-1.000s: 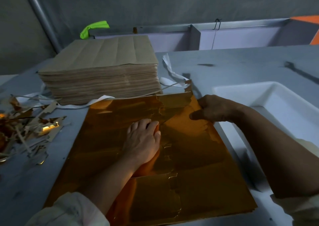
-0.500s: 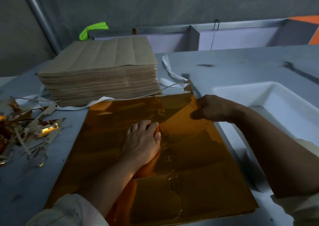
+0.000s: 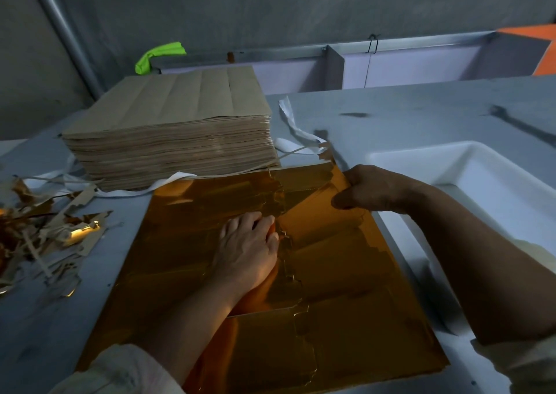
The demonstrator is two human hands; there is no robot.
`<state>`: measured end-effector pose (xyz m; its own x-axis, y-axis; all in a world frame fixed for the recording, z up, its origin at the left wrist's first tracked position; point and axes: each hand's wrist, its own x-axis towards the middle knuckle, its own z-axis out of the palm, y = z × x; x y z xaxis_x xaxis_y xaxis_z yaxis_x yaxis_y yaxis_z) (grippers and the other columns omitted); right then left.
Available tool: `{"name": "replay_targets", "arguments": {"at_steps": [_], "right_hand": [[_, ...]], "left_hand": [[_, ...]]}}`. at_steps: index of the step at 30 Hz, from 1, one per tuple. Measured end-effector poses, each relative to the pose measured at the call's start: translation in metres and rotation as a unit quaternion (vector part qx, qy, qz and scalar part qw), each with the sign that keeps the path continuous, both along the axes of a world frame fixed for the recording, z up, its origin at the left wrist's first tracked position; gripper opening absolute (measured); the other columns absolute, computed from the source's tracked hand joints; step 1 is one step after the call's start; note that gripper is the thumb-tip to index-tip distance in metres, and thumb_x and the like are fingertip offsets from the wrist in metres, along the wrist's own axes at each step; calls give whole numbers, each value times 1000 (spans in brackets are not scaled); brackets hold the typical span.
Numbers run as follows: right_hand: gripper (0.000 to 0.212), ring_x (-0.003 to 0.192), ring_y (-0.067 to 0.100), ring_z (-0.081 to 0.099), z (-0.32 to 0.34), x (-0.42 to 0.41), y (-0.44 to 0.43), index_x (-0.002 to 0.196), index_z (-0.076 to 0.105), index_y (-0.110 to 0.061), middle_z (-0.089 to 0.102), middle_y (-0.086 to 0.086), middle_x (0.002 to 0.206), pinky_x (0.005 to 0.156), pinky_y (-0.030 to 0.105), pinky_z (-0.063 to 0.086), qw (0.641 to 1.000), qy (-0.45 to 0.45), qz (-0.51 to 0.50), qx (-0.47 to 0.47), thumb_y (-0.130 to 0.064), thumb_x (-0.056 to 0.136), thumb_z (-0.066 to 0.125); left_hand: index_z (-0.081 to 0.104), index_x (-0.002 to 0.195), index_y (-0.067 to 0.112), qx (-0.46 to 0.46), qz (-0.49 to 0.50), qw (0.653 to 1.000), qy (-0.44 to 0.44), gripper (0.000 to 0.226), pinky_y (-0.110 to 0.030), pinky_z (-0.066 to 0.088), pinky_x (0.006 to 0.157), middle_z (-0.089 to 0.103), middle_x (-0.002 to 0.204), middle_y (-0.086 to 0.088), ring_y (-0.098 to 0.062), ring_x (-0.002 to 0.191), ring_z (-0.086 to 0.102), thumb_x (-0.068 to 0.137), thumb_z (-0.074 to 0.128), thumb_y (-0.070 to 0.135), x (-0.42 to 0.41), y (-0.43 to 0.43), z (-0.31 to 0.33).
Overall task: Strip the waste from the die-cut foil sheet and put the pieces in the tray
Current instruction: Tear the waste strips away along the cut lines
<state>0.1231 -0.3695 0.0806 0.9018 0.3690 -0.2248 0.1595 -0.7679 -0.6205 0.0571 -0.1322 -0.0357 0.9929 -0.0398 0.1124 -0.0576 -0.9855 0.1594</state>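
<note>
Scraps [image 3: 51,240] of gold and brown waste are lying in a heap on the table [image 3: 406,113], at nine o'clock from the foil sheet [image 3: 346,318]; a stack of brown sheets [image 3: 180,128] is standing at eleven o'clock, just beyond the sheet's far edge; white strips [image 3: 296,128] are trailing around its base. The foil sheet is lying flat at the table's near edge, with cut lines showing down its middle. The left hand [image 3: 248,252] is pressing palm-down on the sheet just left of the middle cut line; its fingers are lying straight, pointing to twelve o'clock, and gripping nothing. The right hand [image 3: 370,190] is pinching a piece [image 3: 313,213] at the sheet's one o'clock corner between thumb and curled fingers; that piece is tilting up off the rest. The white tray [image 3: 496,180] is sitting at three o'clock, just beside the sheet's right edge.
</note>
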Motion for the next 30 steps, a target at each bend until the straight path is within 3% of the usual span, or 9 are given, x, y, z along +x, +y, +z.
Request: {"name": "replay_targets", "arguments": {"at_steps": [10, 15, 24, 27, 30], "right_hand": [[17, 79, 24, 61, 5, -2, -3, 86, 55, -8, 59, 12, 86, 66, 28, 50, 999, 24, 5, 21, -20, 90, 66], [28, 60, 15, 54, 7, -1, -6, 69, 46, -15, 50, 2, 67, 57, 25, 45, 998, 39, 4, 47, -14, 91, 64], [26, 70, 22, 57, 7, -2, -6, 72, 47, -13, 52, 8, 75, 66, 30, 50, 997, 49, 12, 53, -13, 92, 62], [21, 70, 22, 57, 6, -2, -5, 75, 50, -12, 54, 9, 75, 68, 31, 51, 998, 42, 12, 40, -14, 92, 63], [19, 68, 22, 58, 5, -2, -4, 75, 52, -11, 56, 8, 73, 71, 34, 52, 998, 44, 14, 37, -13, 90, 64]], "left_hand": [[26, 146, 41, -6, 2, 1000, 5, 50, -39, 18, 115, 28, 151, 7, -18, 141, 22, 99, 23, 55, 1, 1, -2], [27, 146, 41, -4, 2, 1000, -1, 51, -39, 19, 114, 29, 150, 7, -17, 141, 24, 97, 22, 56, 2, 1, -3], [28, 145, 41, -25, 8, 999, 26, 49, -39, 22, 113, 30, 149, 8, -18, 139, 26, 98, 29, 56, 2, 1, 4], [36, 141, 41, -77, 35, 994, 69, 46, -40, 32, 104, 36, 143, 7, -20, 132, 34, 96, 46, 48, 10, -2, 20], [42, 140, 37, -183, 69, 979, 51, 49, -35, 41, 97, 46, 138, 5, -19, 127, 40, 95, 55, 24, 19, -5, 38]]}}
